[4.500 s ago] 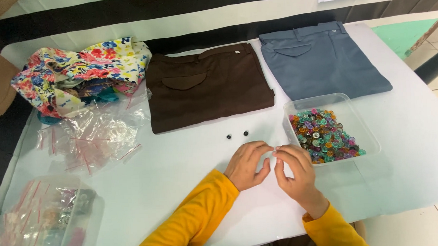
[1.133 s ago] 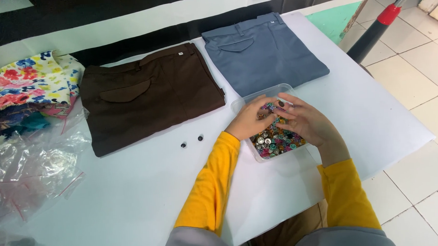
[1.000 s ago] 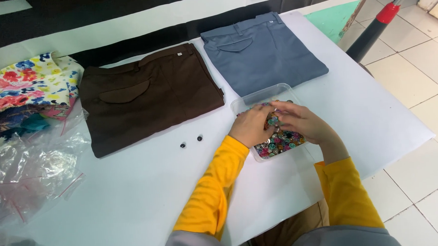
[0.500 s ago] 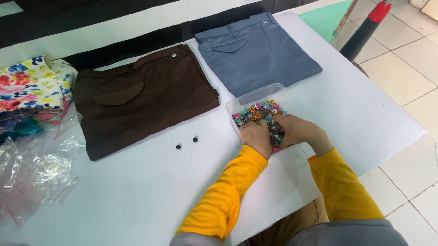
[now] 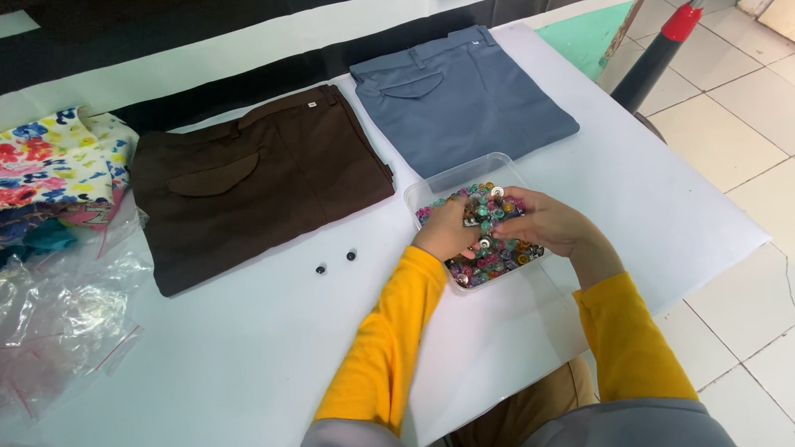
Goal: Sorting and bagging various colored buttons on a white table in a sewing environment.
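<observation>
Both hands are down in the clear plastic tray of mixed coloured buttons, which sits on the white bench right in front of the person, within easy reach of both arms. The left hand is curled over the near-left part of the heap and the right hand lies across the middle, fingers bent into the buttons; they seem to pinch a button between them, though the view is too crowded to be sure. Two small dark buttons lie apart on the bench, just below the folded brown trousers, set out flat with the back pocket up. Beside them lie folded grey-blue trousers, a small white tag at the waistband. At the left are clear plastic bags and a floral cloth
</observation>
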